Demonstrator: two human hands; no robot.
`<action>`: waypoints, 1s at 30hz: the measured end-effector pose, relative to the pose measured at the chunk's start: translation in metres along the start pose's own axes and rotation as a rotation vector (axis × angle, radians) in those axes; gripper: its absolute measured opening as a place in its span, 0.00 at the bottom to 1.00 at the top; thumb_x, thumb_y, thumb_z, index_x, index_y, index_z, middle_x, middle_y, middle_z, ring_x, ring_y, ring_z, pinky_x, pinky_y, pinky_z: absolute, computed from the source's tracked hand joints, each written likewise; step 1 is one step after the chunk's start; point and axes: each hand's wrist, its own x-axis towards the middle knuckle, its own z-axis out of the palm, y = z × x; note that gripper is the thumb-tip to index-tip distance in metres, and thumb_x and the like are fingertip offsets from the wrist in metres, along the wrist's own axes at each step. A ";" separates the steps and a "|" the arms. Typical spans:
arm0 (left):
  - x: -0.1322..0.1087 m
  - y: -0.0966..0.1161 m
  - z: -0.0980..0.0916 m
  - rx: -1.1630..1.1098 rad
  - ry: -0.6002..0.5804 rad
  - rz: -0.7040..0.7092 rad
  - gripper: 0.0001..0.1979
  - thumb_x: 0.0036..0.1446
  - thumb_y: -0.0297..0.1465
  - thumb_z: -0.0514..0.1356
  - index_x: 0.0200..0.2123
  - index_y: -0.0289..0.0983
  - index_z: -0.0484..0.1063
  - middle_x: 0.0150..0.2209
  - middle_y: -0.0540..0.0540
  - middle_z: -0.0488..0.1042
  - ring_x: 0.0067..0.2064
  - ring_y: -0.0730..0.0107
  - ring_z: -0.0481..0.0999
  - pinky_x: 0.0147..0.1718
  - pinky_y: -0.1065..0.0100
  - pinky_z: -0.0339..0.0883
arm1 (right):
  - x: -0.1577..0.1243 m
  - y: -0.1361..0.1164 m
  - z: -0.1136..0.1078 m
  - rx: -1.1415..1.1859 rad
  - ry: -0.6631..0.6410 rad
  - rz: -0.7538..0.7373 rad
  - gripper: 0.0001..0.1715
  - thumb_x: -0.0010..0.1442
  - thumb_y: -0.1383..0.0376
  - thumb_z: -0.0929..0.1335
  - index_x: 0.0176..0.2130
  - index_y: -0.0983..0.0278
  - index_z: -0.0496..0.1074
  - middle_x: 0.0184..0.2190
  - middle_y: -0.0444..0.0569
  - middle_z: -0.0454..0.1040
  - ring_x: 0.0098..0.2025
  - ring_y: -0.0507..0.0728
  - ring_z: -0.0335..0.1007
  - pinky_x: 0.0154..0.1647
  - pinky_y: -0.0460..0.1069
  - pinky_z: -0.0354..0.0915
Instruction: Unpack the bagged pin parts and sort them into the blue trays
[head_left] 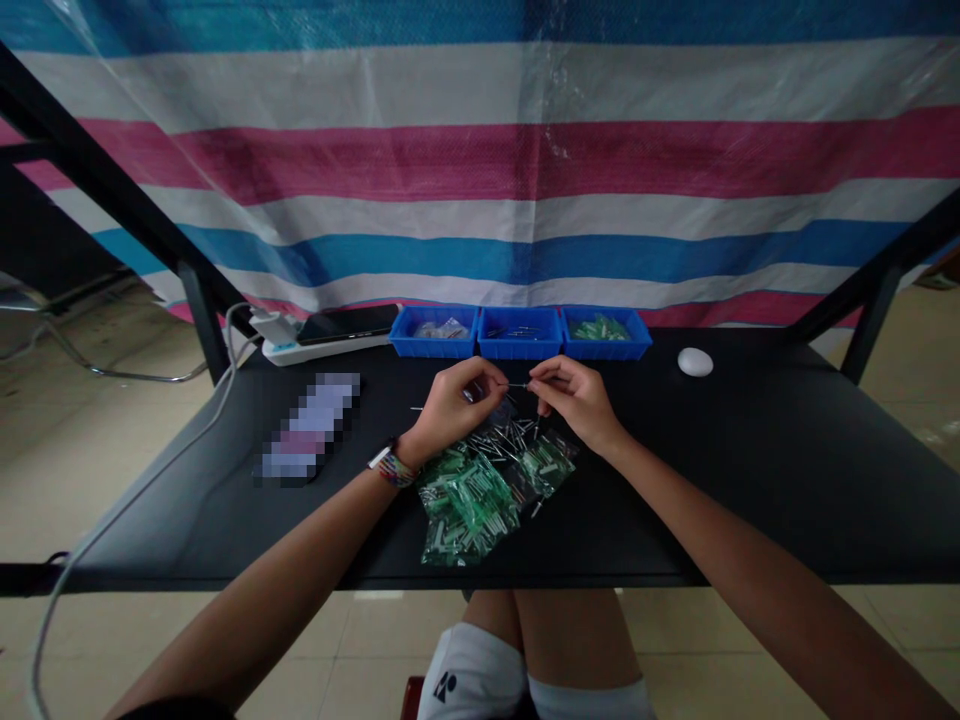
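Between my two hands, a thin metal rod (517, 385) is held level above the table. My left hand (463, 398) pinches its left end between thumb and fingers. Its right end sits in the fingertips of my right hand (574, 398). Just below lies a loose pile of slim metal rods (504, 438). A large clear bag of green pieces (472, 510) lies nearer to me, and a smaller bag of green pieces (546, 465) is under my right hand. What kind of part the rod is, I cannot make out.
Behind my hands stand three blue bins: a left bin (435, 348) with small bags, a middle bin (520, 349) with thin rods, a right bin (609, 349) with green pieces. A white power strip (330, 349), a blurred-out phone (311, 430) and a white oval object (695, 362) lie on the black table (720, 480).
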 end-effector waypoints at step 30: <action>0.020 -0.027 -0.038 -0.449 0.473 -0.230 0.09 0.60 0.37 0.62 0.32 0.38 0.74 0.24 0.52 0.67 0.24 0.75 0.71 0.24 0.72 0.64 | 0.031 -0.020 0.046 -0.971 0.005 -0.440 0.12 0.69 0.68 0.66 0.45 0.60 0.80 0.47 0.54 0.81 0.47 0.63 0.78 0.47 0.54 0.70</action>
